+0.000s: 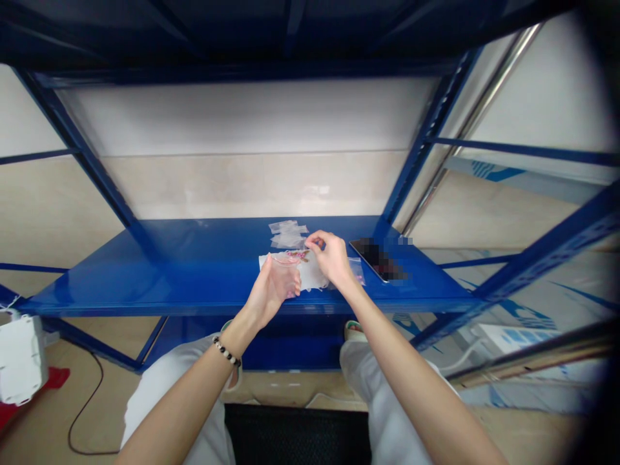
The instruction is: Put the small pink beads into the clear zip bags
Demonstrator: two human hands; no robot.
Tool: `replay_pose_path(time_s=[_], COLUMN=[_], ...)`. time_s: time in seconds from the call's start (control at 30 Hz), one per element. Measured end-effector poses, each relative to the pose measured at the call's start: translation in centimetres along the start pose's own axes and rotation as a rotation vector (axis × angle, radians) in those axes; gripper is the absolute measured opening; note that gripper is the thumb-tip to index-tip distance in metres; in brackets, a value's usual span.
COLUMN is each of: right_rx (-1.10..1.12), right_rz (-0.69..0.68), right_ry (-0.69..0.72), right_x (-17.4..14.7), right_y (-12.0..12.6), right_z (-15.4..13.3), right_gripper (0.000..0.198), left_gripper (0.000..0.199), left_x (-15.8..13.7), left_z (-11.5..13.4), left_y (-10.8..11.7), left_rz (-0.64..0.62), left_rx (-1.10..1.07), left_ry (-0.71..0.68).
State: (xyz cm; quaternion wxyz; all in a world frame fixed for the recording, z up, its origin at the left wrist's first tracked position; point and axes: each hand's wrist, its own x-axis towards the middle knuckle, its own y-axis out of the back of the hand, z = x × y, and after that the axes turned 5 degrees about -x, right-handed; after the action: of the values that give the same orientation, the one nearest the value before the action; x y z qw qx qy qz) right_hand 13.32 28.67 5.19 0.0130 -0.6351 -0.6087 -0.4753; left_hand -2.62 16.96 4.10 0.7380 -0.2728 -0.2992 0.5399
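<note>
My left hand [272, 285] is curled around a small clear plastic bag [285, 270], held at the front of the blue shelf. My right hand [332, 257] is in a pinch just right of the bag's mouth; what lies between its fingertips is too small to name. Close to those fingertips are small pink and brownish pieces [298, 256], perhaps beads. Beneath both hands lies a white sheet [314, 279]. Behind them rests a loose pile of clear little bags [287, 234]. Another clear bag [357, 270] with pinkish contents is partly hidden by my right wrist.
A dark phone [375, 259] lies on the blue shelf [194, 271] to the right. Blue uprights [411, 161] frame both sides, and an upper shelf [242, 45] hangs overhead. White plastic equipment [22, 358] stands at the lower left, near a cable [80, 413] on the floor.
</note>
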Motion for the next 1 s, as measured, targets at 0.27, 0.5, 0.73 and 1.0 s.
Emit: replay_pose_path(time_s=[0.27,0.5,0.73,1.0], right_rx=[0.475,0.463,0.641,0.540], right_rz=[-0.071,-0.195,-0.152,0.026], right_ry=[-0.024,0.035,-0.045,-0.230], right_x=[-2.2,-3.8,-3.4,-3.6], right_y=[1.8,1.9,1.8,0.4], right_z=[-3.6,-4.8,-4.9,-1.5], right_gripper=[0.021,0.025,0.030,0.026], left_gripper=[0.060,0.059,0.060,0.054], left_x=[0.4,0.0,0.2,-0.6], left_z=[-0.5,-0.3,0.3,1.3], left_y=[0.8,0.6,0.4,-0.5], left_rz=[0.024,0.019,0.026,0.068], left_rx=[0.068,0.174,-0.104,-0.276], left_ry=[0.046,0.100,0.111,-0.001])
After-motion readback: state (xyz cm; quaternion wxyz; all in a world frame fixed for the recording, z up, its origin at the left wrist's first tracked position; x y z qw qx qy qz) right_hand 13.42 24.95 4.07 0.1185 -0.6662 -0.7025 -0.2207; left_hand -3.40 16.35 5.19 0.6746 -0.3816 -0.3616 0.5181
